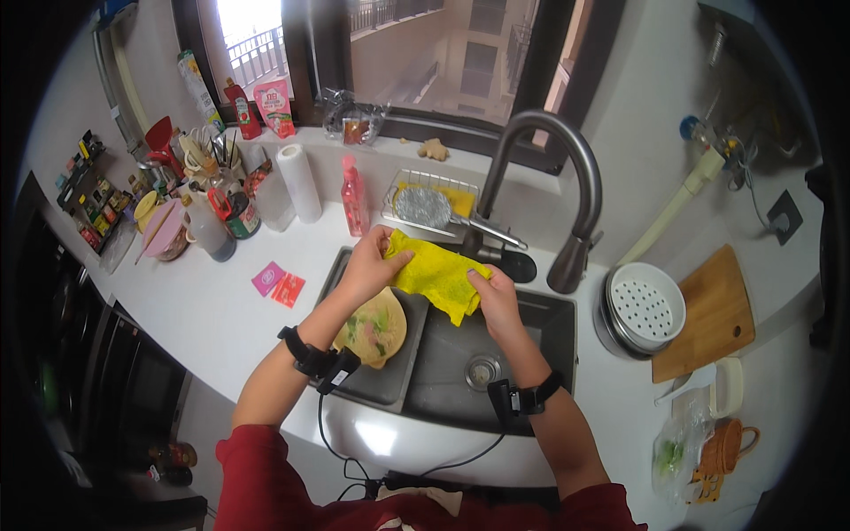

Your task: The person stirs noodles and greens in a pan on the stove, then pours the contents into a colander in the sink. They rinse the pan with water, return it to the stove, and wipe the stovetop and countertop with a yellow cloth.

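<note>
Between my two hands a yellow cleaning cloth (435, 272) is spread out above the sink. My left hand (376, 260) pinches its left end, thumb on top. The right end is gripped by my right hand (498, 299), and a corner of the cloth hangs down beside it. Below lies the dark double-bowl sink (451, 398). A yellow bowl (392, 332) with noodles and green leaves sits in the left bowl of the sink, partly covered by my left forearm. The drain strainer (483, 372) shows in the right bowl.
Behind the sink rises a dark gooseneck faucet (591, 192). A wire rack (431, 176) carries a long-handled skimmer (425, 208), next to a pink pump bottle (355, 199). At right stand a white perforated steamer (647, 302) and a wooden cutting board (714, 312). Two sachets (287, 289) lie at left.
</note>
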